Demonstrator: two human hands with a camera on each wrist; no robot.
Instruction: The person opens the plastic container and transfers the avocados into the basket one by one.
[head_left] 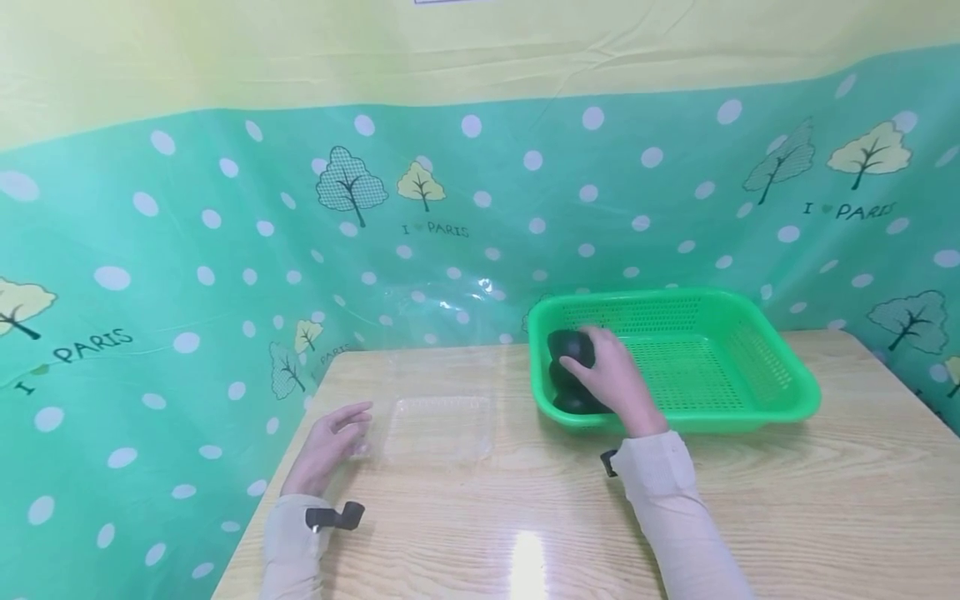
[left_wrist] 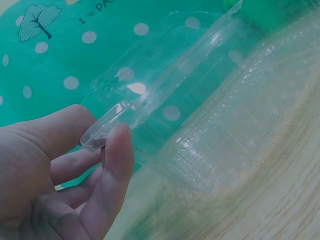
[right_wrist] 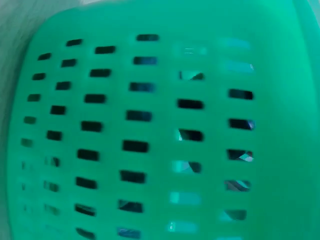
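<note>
A clear plastic clamshell box (head_left: 442,429) lies on the table with its transparent lid raised at the back. My left hand (head_left: 330,446) is at the box's left side; in the left wrist view its thumb and fingers pinch the rim of the clear plastic (left_wrist: 112,122). Inside the left end of a green plastic basket (head_left: 780,375), my right hand (head_left: 615,375) grips a dark, rounded object (head_left: 566,344). More dark rounded objects (head_left: 576,404) lie just below it, partly covered by the hand. Only the slotted basket wall fills the right wrist view, so the right hand is hidden there.
The wooden table (head_left: 450,533) carries both the box and the basket. A green dotted curtain (head_left: 480,200) with printed trees hangs close behind the table's back edge and along its left side. The basket's raised rim surrounds the right hand's work.
</note>
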